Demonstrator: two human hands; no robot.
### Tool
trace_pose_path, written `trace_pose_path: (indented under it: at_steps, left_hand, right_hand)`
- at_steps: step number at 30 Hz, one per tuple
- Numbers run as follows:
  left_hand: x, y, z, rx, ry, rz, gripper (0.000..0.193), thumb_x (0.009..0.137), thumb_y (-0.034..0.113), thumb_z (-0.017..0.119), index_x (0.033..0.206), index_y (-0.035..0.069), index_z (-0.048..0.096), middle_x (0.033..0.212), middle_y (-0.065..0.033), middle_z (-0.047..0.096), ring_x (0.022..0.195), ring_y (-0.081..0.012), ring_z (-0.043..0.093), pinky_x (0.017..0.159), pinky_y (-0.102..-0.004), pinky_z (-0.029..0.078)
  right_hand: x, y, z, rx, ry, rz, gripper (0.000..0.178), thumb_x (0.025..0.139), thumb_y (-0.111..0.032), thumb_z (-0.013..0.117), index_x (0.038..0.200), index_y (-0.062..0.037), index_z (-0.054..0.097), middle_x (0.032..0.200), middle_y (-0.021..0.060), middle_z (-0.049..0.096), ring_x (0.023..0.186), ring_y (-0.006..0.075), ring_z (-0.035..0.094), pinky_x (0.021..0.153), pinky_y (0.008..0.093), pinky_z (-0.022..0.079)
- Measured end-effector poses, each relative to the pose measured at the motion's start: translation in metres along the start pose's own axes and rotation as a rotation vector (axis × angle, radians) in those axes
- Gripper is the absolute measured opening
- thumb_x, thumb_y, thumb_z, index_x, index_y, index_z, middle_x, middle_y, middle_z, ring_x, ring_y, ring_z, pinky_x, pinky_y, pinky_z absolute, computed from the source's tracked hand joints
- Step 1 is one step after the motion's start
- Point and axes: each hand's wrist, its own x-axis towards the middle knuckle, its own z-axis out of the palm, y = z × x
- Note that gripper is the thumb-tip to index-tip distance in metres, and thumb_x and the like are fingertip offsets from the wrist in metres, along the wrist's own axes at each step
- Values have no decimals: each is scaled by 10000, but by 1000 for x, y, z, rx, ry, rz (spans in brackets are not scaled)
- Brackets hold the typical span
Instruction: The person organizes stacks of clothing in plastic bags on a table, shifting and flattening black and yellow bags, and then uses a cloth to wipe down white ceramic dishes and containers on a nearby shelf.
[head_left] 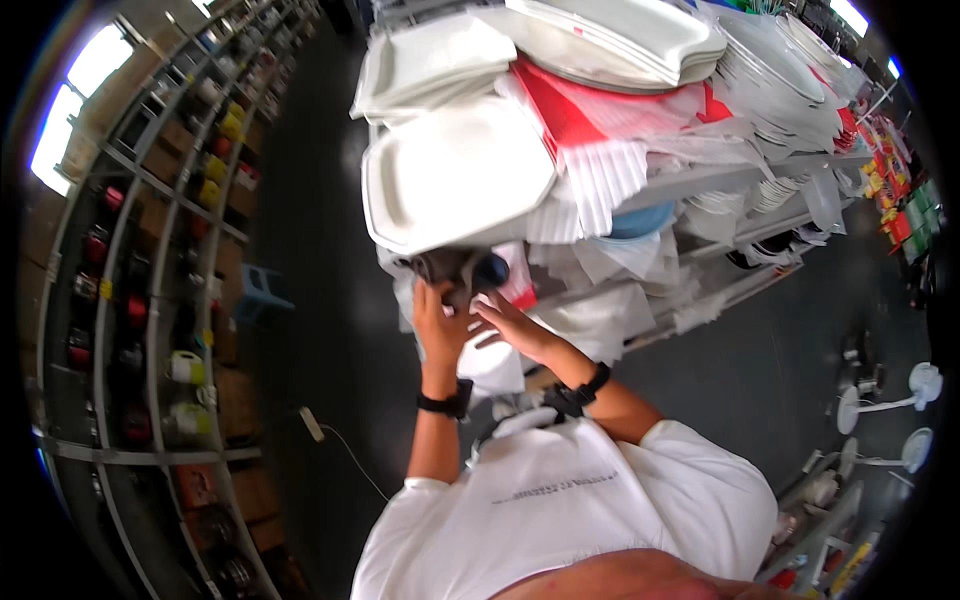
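Just below the front edge of the shelf's top level, a crumpled dark grey-brown thing (447,268) that looks like cloth hangs or rests; its kind is not clear. My left hand (438,322) has its fingers closed on the lower part of it. My right hand (512,326) is beside it on the right, fingers apart and stretched toward the left hand, with nothing seen in them. A round dark blue thing (491,271) sits right above my right hand, against the grey-brown one. A white octagonal tray (455,180) lies on the shelf directly above both hands.
Stacked white square plates (430,62), long white platters (610,45) and red wrapping (560,105) crowd the shelf top. Lower levels hold a blue bowl (640,220) and wrapped dishes. A metal rack (150,300) with goods lines the left; a blue stool (262,292) stands nearby.
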Motion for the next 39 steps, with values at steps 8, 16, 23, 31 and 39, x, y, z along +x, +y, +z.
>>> trace_pose_path:
  at_steps: [8,16,23,31,39]
  left_hand:
    - [22,39,-16,155,-109,73,251,722,41,767,921,28,613,860,-126,623,771,-336,639,675,-378,512]
    - [45,58,22,-73,-491,242,324,753,7,709,1063,31,618,1049,-179,610,992,-389,593,838,-417,497]
    - [20,4,-36,-53,-448,216,292,772,14,695,1029,12,555,956,-149,563,909,-364,564,796,-434,473]
    - [-27,-109,-220,-207,-207,-181,205,788,5,650,774,15,445,737,-122,464,682,-293,464,619,-367,395]
    - [-86,-167,-382,-718,-523,-332,216,918,89,621,912,68,406,886,-66,443,807,-174,456,700,-307,396]
  right_hand:
    - [-4,-7,5,-336,255,-567,372,1012,-319,533,1172,17,540,1018,101,575,947,162,536,800,291,444]
    - [-35,-19,-34,-802,738,-806,584,992,-242,546,1418,106,350,1322,280,499,1222,380,498,1060,392,359]
    - [18,13,3,-906,549,-718,563,960,-203,603,1393,83,384,1345,279,468,1240,408,473,1031,410,384]
    - [79,114,145,-961,157,-575,584,910,-131,637,1411,38,389,1195,230,576,1084,387,564,944,434,435]
    - [125,237,263,-607,111,-377,759,782,-272,806,1379,4,426,1192,172,601,1046,264,612,926,368,482]
